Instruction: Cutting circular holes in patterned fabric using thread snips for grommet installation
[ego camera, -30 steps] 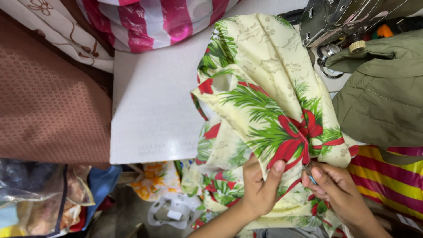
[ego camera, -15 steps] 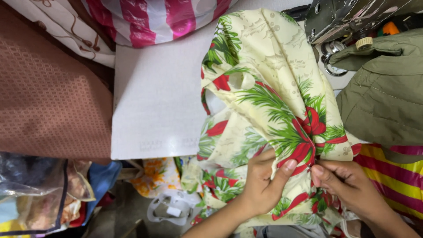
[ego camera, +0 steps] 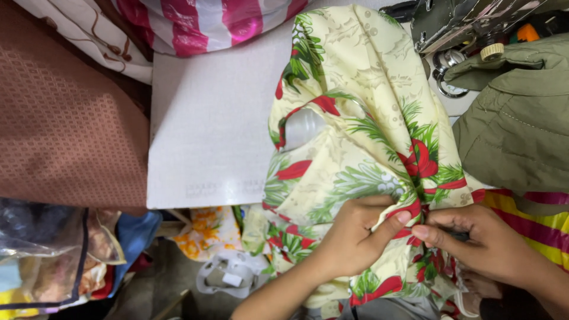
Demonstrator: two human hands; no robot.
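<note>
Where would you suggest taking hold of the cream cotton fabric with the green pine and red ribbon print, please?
Probably at its near gathered edge, from the worker's side. There the cream printed fabric bunches into folds thick enough to pinch, and the left hand and right hand already pinch it between thumb and fingertips. Farther up it lies flat on the white table, offering little to grip.

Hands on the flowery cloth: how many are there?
2. The left hand pinches the cream holly-print cloth at lower centre; the right hand grips it beside, at lower right.

White work table [ego camera: 213,124], sewing machine [ego camera: 456,26] top right, cluttered floor [ego camera: 172,284] below
</note>
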